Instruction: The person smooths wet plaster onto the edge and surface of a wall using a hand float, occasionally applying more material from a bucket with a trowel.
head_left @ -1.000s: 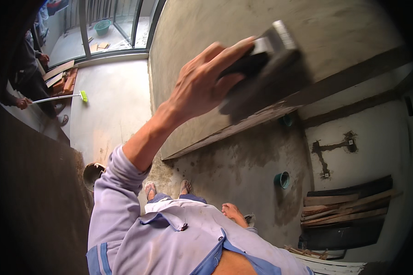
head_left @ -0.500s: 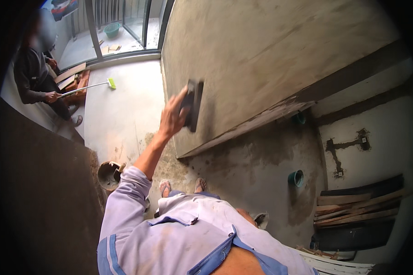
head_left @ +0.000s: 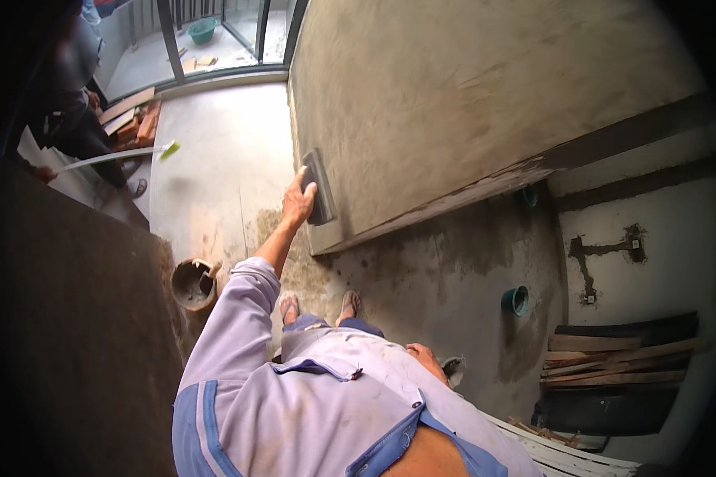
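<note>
My left hand [head_left: 298,203] reaches forward from the lilac sleeve, closed on the back of a dark plastering float [head_left: 318,191]. The float is at the near left edge of the grey plastered wall [head_left: 469,103], its long side running along that edge; it looks to be on the surface. My right hand [head_left: 427,362] is low by my right hip, partly hidden by the shirt, its fingers curled. Beside it shows a small greyish thing [head_left: 453,370], whose kind I cannot make out.
A mortar-stained bucket [head_left: 193,285] stands left of my feet. At the far left a person holds a broom [head_left: 119,157] near stacked bricks [head_left: 139,127]. A green bucket [head_left: 515,300] and stacked boards [head_left: 612,358] are at the right. Glass doors [head_left: 239,36] are beyond.
My left hand and the float have moved down and left, to the wall's edge. The float's tilt has turned. The other person's broom has shifted left.
</note>
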Available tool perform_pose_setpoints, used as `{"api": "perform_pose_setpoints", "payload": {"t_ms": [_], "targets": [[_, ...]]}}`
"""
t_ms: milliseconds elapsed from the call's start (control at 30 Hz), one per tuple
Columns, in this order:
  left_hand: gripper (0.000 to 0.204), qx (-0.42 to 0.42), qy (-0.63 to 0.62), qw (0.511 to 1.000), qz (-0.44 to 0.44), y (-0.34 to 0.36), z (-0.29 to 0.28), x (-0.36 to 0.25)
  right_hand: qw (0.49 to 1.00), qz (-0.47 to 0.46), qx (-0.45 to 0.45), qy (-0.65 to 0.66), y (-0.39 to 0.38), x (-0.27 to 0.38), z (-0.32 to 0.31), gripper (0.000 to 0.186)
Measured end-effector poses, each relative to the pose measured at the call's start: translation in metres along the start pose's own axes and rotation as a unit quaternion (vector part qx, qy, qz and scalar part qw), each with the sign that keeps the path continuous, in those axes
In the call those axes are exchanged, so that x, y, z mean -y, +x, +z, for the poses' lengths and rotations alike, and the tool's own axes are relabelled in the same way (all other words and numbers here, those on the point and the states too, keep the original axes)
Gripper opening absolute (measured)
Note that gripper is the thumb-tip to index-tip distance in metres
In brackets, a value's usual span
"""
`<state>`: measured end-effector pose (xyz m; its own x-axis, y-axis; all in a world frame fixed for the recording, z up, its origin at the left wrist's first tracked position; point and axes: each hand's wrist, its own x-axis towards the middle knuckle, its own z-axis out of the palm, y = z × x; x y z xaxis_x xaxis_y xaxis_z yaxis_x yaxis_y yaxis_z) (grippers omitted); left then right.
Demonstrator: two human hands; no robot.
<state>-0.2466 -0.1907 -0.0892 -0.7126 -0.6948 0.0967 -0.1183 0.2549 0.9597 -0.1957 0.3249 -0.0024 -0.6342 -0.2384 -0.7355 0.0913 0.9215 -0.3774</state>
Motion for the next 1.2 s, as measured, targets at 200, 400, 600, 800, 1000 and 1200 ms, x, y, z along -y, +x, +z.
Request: {"api": "perform_pose_setpoints", "payload": {"t_ms": [200, 400, 600, 800, 1000, 1200], "targets": [[0.055, 0.056, -0.199, 0.973, -0.103, 0.013, 0.025, -0.072, 0.989, -0.092, -0.047, -0.109, -0.034, -0.023, 0.001, 0.036], [0.057, 0.033, -0.290, 0.956, -0.017, 0.043, 0.000, -0.187, 0.994, 0.031, 0.025, 0.102, 0.029, -0.047, 0.030, 0.038], [0.042, -0.029, -0.017, 0.959, 0.280, 0.043, -0.080, -0.422, 0.994, -0.051, 0.092, -0.021, 0.113, -0.068, 0.057, 0.031], [0.030, 0.158, -0.236, 0.900, 0.329, 0.072, -0.141, -0.399, 0.985, 0.003, 0.051, 0.163, 0.122, 0.008, 0.040, 0.034], [0.059, 0.059, -0.273, 0.948, -0.154, 0.034, -0.036, -0.120, 0.979, -0.007, 0.075, 0.190, 0.119, -0.024, 0.061, 0.028], [0.059, 0.111, -0.353, 0.903, -0.220, 0.023, 0.007, -0.187, 0.987, 0.019, -0.003, 0.162, 0.037, -0.078, 0.056, 0.023]]}}
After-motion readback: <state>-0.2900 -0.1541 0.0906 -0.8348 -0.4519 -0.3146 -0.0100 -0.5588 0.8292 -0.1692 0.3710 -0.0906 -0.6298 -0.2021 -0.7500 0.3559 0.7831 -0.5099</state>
